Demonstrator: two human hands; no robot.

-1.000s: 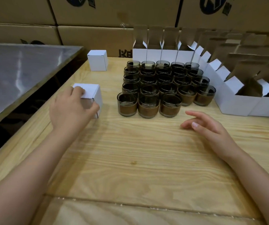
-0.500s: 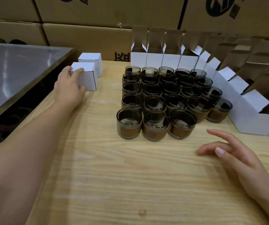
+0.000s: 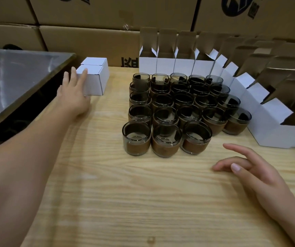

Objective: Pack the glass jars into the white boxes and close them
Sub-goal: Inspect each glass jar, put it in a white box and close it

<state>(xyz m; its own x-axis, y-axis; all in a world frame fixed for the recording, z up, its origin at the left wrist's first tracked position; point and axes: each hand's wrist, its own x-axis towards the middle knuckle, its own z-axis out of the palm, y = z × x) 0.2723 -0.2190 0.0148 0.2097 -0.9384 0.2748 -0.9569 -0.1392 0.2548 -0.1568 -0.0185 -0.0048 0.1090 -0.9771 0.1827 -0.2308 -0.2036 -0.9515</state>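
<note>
Left grip (image 3: 73, 97) released, fingers (image 3: 83, 75) touching one of two closed white boxes (image 3: 94, 82) upper left; right grip (image 3: 250, 175) released near roughly twenty-three glass jars (image 3: 166, 138).

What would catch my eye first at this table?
A dense cluster of smoky glass jars with brown bands fills the middle of the wooden table. Behind and to the right of it curve open white boxes with raised flaps. At far left the left hand touches a closed white box; the right hand is open at near right.
</note>
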